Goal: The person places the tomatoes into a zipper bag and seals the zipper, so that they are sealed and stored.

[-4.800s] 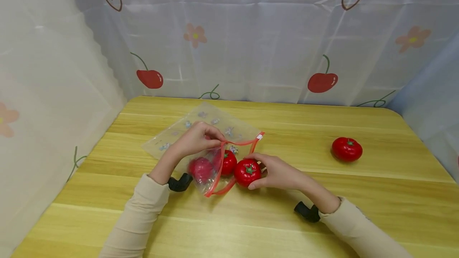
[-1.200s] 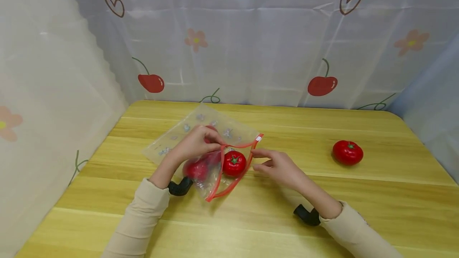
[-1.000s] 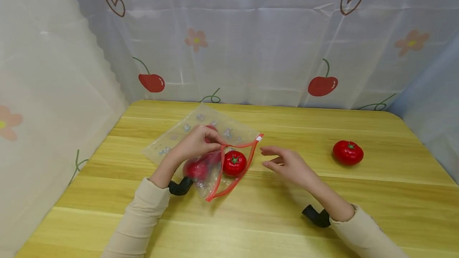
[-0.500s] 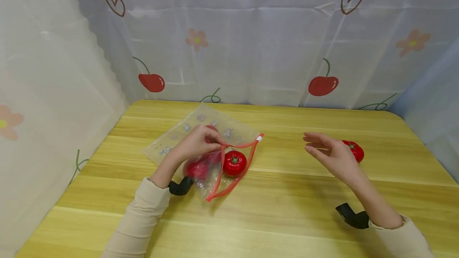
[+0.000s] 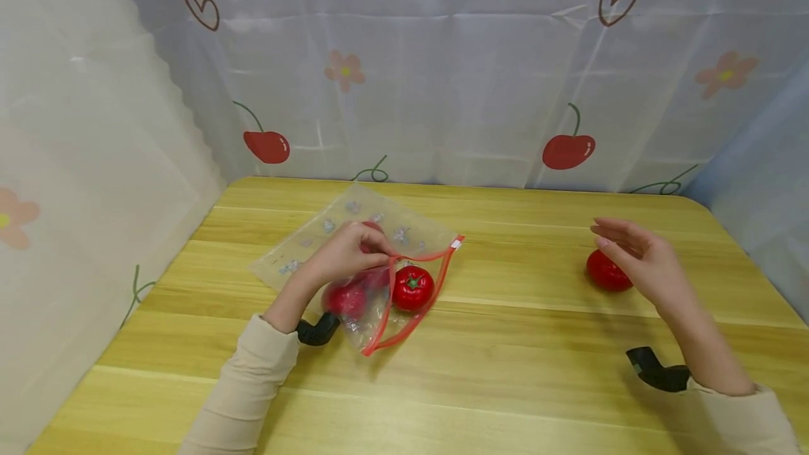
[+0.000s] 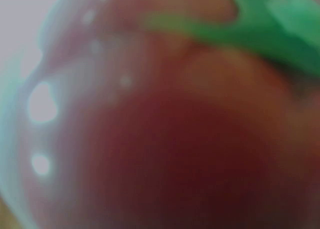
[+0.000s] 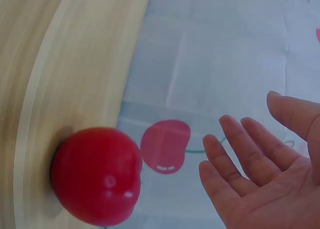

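Observation:
My left hand [image 5: 354, 250] pinches the upper edge of a clear zip bag [image 5: 436, 234] with a red zip strip, its mouth held apart. Just inside the mouth sits a red tomato [image 5: 413, 288]; more red tomatoes [image 5: 346, 298] show through the plastic deeper in. A tomato with a green calyx [image 6: 165, 129] fills the left wrist view, blurred. At the right, my right hand [image 5: 645, 258] hangs over a lone tomato [image 5: 607, 272], covering part of it. The right wrist view shows that tomato [image 7: 97, 176] on the table, apart from the spread fingers [image 7: 245, 149].
The wooden table [image 5: 505, 371] ends at a patterned curtain [image 5: 417, 90] behind and at the sides. A black wrist mount [image 5: 319, 328] sits at the left wrist, another black mount [image 5: 657, 371] at the right. The zip slider [image 5: 458, 241] is at the bag's far corner.
A tomato held by my right hand at the bag mouth now lies inside it. That hand has let go and moved right to the lone tomato. My left hand has kept its pinch.

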Action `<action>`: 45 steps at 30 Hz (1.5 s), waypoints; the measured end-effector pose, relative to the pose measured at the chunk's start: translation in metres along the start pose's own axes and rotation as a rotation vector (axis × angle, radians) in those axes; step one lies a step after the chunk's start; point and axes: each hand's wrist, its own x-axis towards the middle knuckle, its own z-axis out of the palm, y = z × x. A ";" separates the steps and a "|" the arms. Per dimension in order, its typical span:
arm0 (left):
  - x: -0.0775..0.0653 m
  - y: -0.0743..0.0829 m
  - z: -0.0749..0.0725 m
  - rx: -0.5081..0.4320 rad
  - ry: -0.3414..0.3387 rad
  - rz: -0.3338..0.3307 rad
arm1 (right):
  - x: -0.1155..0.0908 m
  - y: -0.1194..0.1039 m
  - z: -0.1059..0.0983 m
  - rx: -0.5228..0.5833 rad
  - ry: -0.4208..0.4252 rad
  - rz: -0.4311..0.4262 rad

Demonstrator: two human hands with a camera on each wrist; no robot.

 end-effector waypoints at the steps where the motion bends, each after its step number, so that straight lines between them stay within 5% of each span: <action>1: 0.000 0.000 0.000 0.001 0.000 0.003 | 0.000 0.002 -0.002 0.022 0.002 0.003; 6: 0.001 0.000 0.000 0.005 0.000 0.012 | 0.000 0.011 -0.012 0.082 0.023 0.019; 13: 0.000 -0.001 0.000 0.013 0.000 0.008 | 0.002 0.022 -0.020 -0.031 0.011 0.105; 26: -0.001 -0.002 0.000 0.007 0.005 0.018 | 0.008 0.036 -0.018 -0.084 -0.215 0.158; 45: 0.000 -0.003 0.000 0.009 0.001 0.021 | 0.008 0.054 -0.019 -0.108 -0.320 0.191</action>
